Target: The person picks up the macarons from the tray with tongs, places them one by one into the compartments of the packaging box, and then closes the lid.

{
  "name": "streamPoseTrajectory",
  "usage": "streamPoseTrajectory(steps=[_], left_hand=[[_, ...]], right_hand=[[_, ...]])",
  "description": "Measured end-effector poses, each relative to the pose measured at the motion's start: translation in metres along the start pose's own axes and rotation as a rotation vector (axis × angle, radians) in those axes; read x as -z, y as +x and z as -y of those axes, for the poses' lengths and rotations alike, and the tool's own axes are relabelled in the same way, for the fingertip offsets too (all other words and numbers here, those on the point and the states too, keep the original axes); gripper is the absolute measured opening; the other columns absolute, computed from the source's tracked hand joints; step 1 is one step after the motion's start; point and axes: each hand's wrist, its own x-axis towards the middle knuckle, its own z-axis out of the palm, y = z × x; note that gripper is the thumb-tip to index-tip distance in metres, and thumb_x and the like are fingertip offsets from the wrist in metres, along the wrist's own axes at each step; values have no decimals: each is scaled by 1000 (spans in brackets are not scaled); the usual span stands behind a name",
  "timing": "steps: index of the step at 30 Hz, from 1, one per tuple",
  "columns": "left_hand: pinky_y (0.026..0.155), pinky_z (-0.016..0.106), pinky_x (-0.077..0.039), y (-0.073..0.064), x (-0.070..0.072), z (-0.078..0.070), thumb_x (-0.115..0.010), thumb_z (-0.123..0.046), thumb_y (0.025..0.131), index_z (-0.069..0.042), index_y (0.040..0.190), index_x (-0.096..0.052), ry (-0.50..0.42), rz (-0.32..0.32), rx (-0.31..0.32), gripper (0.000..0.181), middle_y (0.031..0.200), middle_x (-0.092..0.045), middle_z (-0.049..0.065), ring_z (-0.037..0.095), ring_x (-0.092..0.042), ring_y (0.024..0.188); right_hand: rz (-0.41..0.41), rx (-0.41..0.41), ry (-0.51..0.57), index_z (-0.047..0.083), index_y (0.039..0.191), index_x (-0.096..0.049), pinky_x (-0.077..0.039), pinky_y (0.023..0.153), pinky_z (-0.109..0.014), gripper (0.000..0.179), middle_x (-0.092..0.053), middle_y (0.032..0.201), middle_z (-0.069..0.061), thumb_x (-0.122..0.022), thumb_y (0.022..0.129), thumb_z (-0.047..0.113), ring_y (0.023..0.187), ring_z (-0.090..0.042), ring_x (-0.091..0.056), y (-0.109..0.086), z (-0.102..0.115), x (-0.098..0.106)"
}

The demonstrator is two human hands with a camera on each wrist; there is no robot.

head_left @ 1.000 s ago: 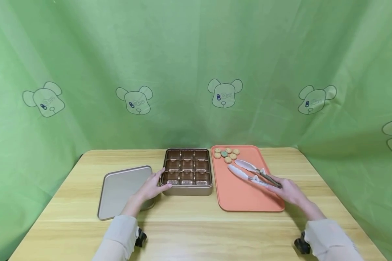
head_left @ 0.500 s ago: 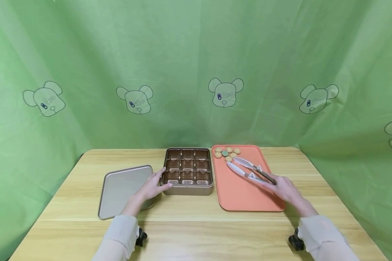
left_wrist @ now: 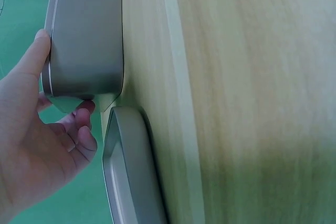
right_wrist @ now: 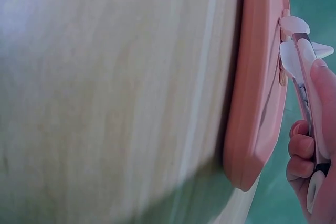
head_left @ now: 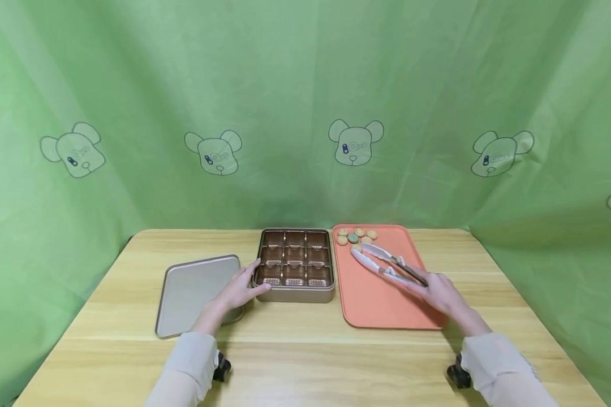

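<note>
My left hand (head_left: 237,291) holds the near left corner of a square metal tin (head_left: 294,295), thumb at the front rim and fingers along the left side. A brown plastic insert (head_left: 295,256) with several square compartments sits in it, with nothing inside them. My right hand (head_left: 440,294) grips tongs (head_left: 387,264) with pale tips and dark handles over the coral tray (head_left: 387,305). The spread tips stand at the nearest cookie (head_left: 357,247), one on either side; contact cannot be made out. Several small round cookies, one green (head_left: 353,238), lie at the tray's far left corner.
The tin's lid (head_left: 193,294) lies on the wooden table (head_left: 295,367), left of the tin and partly under my left forearm. The tray stands close to the tin's right side. A green curtain (head_left: 285,186) hangs along the back and sides.
My right hand has moved slightly left and forward, bringing the tongs' tips from beside the nearest cookie to around it. The left hand keeps its place on the tin.
</note>
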Motion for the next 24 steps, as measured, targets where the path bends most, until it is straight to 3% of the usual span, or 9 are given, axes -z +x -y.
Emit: streamPoseTrajectory(steps=[11,18,24], left_hand=[[101,62,-27,2,0,0,-62,-41,83,-6,144,-23,7,-6,-10,80,137,-27,38,50,-30,125],[101,62,-26,2,-1,2,-63,-39,83,-6,144,-23,2,-7,-12,79,137,-27,37,50,-29,126],[102,62,-26,1,0,0,-63,-38,83,-6,144,-23,-3,1,-2,80,138,-27,36,50,-28,126]], right_hand=[[-38,43,-9,-3,129,-47,-47,63,-43,63,-57,105,-36,-57,87,42,78,-32,-57,-4,-3,1],[-93,109,30,-4,127,-49,-47,77,-55,59,-55,111,-36,-61,86,36,94,-45,-57,-9,-9,3],[-140,229,88,-2,126,-52,-49,66,-35,52,-61,111,-26,-66,84,27,82,-25,-58,-15,-1,6]])
